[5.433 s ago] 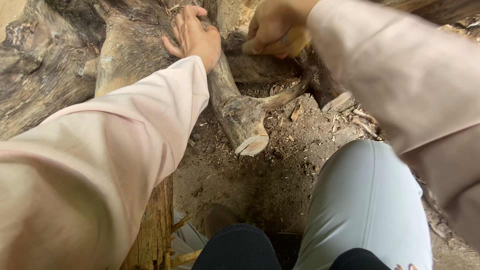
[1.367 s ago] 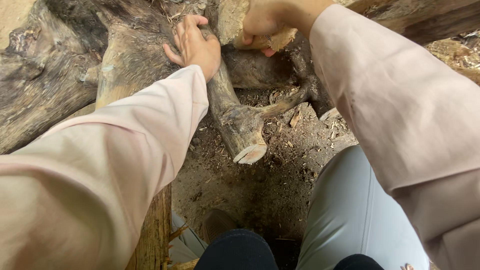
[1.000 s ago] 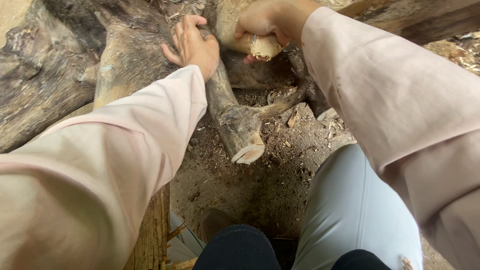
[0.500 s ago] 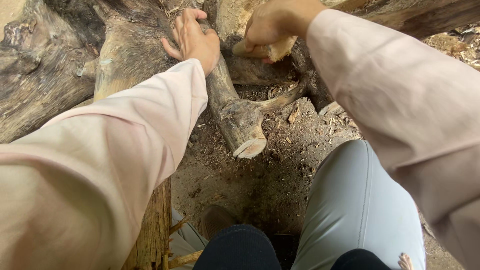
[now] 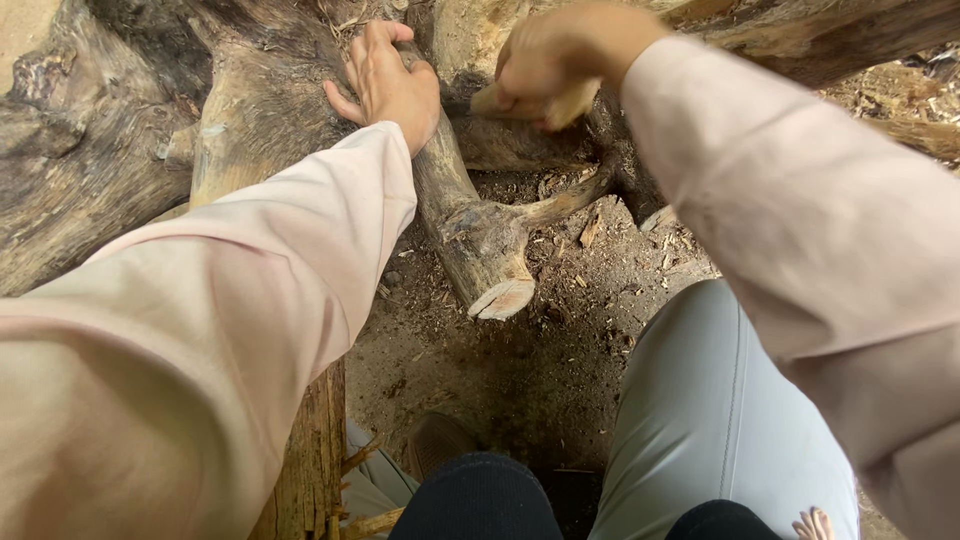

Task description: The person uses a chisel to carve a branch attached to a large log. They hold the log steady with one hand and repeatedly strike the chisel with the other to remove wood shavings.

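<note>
Two hands are showing: the left hand (image 5: 388, 85) and the right hand (image 5: 555, 55). One cut branch (image 5: 470, 225) is lying under the left hand, and one pale wooden piece (image 5: 560, 100) is sitting in the right hand. Two pink sleeves (image 5: 250, 290) are reaching forward. Many wood chips (image 5: 590, 230) are scattering the ground (image 5: 500, 360), too many to count.
</note>
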Action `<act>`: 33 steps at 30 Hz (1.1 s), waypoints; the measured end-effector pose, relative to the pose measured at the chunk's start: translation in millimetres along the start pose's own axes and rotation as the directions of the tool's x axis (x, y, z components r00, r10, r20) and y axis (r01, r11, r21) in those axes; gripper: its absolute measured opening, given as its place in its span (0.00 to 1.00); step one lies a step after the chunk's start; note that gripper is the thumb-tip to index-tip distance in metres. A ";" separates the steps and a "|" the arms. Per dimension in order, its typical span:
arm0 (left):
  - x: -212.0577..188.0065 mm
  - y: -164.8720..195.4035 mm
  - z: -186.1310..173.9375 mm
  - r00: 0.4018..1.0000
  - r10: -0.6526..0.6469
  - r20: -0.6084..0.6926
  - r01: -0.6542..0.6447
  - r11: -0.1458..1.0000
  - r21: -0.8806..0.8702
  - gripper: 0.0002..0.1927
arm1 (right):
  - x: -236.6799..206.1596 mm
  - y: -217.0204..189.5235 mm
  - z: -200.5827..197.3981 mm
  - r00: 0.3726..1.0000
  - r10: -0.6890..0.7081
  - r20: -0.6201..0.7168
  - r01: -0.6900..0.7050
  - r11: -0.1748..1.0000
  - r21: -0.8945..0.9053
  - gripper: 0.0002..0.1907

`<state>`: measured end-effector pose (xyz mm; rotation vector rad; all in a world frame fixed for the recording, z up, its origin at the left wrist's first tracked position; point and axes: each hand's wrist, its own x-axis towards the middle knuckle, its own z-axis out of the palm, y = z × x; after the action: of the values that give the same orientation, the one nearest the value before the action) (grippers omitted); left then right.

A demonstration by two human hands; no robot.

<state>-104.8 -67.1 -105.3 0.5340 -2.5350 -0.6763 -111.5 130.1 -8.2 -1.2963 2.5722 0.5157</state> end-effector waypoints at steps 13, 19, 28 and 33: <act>-1.3 0.4 -1.5 1.000 -0.019 -0.003 0.019 1.000 -0.007 0.19 | -12.4 13.9 -4.0 0.972 0.235 0.019 -0.227 0.905 0.360 0.32; -3.3 3.3 -5.4 1.000 -0.001 0.014 0.001 1.000 -0.023 0.18 | -3.5 42.3 5.8 0.967 0.236 0.096 -0.214 0.547 0.809 0.13; -3.6 -0.5 -3.8 1.000 0.008 0.008 -0.008 1.000 -0.024 0.18 | -16.0 -26.5 1.0 0.952 0.272 -0.142 -0.173 0.859 0.482 0.26; -3.6 -2.8 -1.0 1.000 0.007 -0.012 -0.008 0.999 -0.045 0.18 | -55.0 -10.0 -15.0 0.957 0.265 0.121 -0.284 0.760 0.585 0.27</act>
<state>-100.6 -68.0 -107.3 0.5111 -2.5033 -0.7238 -71.6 158.9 22.3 -0.6848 2.5828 -0.2418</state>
